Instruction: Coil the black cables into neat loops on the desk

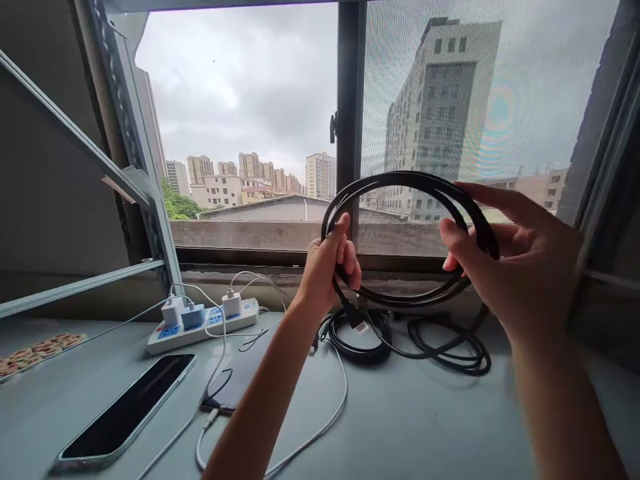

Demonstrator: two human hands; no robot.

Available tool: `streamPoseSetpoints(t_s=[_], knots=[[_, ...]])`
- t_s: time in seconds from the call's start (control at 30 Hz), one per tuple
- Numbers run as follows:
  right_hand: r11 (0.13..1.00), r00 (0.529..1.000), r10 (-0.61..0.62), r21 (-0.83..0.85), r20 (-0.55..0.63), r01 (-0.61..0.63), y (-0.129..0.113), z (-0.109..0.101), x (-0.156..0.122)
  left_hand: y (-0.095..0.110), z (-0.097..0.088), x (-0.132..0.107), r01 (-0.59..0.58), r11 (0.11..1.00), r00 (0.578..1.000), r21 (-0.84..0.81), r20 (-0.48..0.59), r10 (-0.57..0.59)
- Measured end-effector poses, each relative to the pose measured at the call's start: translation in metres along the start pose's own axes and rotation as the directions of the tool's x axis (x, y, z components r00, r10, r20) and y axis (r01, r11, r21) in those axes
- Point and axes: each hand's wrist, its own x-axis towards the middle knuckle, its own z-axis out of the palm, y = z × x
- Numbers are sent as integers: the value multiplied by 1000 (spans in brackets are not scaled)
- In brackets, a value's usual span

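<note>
A black cable is looped into a large coil and held up in front of the window. My left hand is closed round the coil's left side, thumb on top. On the right side, my right hand grips the loops between thumb and fingers. A black cable plug with a white label hangs below my left hand. Beneath the raised coil, a smaller black cable coil lies on the table, with another loose black cable loop to its right.
A power strip with several chargers stands at the back left. A phone lies at the front left, near a dark flat device and a white cable. A metal shelf frame rises at left, before the window.
</note>
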Motion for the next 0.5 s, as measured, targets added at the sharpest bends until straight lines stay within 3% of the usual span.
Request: streamPoseSetpoints(t_s=[0.1, 0.2, 0.33, 0.4, 0.5], knots=[[994, 975, 105, -6, 195, -106, 6, -1, 2, 1, 2, -4, -98, 993, 992, 68, -68, 103], [980, 948, 151, 81, 279, -180, 3, 3, 0, -1, 9, -9, -160, 984, 980, 75, -105, 167], [952, 946, 189, 188, 264, -243, -11, 3, -3, -4, 18, -11, -52, 997, 994, 50, -91, 56], [946, 945, 197, 203, 260, -253, -17, 0, -3, -8, 18, -8, 50, 997, 999, 53, -2, -50], [951, 952, 197, 192, 236, -244, -26, -1, -5, -18, 16, -3, 176, 972, 967, 156, 159, -201]])
